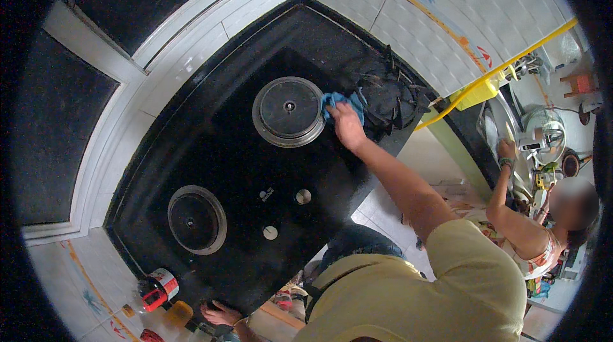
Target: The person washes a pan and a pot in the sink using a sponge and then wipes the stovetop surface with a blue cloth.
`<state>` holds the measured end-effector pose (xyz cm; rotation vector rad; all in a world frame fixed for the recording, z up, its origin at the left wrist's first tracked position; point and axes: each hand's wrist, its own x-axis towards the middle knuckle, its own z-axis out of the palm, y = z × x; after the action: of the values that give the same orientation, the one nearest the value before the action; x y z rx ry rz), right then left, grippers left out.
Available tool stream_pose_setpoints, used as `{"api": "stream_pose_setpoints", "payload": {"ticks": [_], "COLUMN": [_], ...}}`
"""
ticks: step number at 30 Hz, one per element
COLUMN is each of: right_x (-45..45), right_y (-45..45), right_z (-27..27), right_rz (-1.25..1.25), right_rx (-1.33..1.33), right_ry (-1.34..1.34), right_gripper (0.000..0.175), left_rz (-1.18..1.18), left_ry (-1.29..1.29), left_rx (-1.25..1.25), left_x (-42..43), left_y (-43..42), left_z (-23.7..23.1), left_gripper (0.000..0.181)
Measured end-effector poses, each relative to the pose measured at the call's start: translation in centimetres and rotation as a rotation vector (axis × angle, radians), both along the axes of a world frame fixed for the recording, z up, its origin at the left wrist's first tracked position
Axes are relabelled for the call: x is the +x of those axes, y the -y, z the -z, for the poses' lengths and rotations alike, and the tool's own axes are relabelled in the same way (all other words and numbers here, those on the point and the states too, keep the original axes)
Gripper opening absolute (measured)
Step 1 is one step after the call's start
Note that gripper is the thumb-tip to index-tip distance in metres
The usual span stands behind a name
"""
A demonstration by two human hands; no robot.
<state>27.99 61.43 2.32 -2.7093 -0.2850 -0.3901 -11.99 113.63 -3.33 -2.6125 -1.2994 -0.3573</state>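
A blue cloth (357, 102) is bunched under my right hand (346, 124), which presses it on the black glass-topped gas hob (239, 160). The cloth touches or nearly touches the right rim of the far burner (289, 111). The near burner (197, 220) lies lower left, and two round knobs (303, 197) (270, 233) sit on the hob's front part. Both burners are without pan supports. Down at the left, my left hand (220, 313) rests on the counter edge with fingers apart, holding nothing, close to an orange-lidded container (178, 313).
Black metal pan supports (395, 95) lie heaped right of the cloth. A jar with a red lid (160, 289) stands at the lower left. A yellow hose (498, 71) crosses the tiled wall (445, 16). At the right, another person (519, 234) works at a sink (507, 112).
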Motion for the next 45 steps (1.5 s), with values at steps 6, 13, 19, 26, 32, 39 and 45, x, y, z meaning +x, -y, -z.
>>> {"api": "stream_pose_setpoints", "payload": {"ticks": [6,13,19,26,32,39,45], "right_x": [3.4,-6.9,-4.9,10.0,19.8,14.3,0.2], "right_y": [0.2,-2.9,-11.5,-19.4,-11.4,-3.4,-1.7], "right_z": [0.2,0.0,-0.3,-1.2,-2.2,-0.4,1.2], "right_rz": [0.103,-0.169,-0.486,-0.316,-0.153,0.115,0.222], "right_rx": [-0.067,-0.086,-0.086,-0.477,-0.487,-0.222,-0.222], "right_ry": [-0.013,-0.107,-0.116,-0.283,-0.398,-0.245,-0.213], "right_gripper": [0.047,0.047,0.044,0.03,0.03,0.026,0.026], "left_rz": [0.039,0.15,0.106,0.101,0.12,0.097,0.101], "left_ry": [0.045,0.097,0.096,0.079,0.118,0.093,0.089], "left_rx": [-0.078,-0.03,-0.071,-0.07,-0.081,-0.053,-0.036], "left_x": [0.2,0.5,0.9,-0.8,0.2,-0.2,-0.1], "left_y": [0.6,-0.1,1.7,0.4,0.4,1.1,0.7], "left_z": [0.8,-0.1,-1.3,-1.1,-0.6,-0.4,-0.2], "left_gripper": [0.045,0.042,0.039,0.04,0.038,0.039,0.039]}}
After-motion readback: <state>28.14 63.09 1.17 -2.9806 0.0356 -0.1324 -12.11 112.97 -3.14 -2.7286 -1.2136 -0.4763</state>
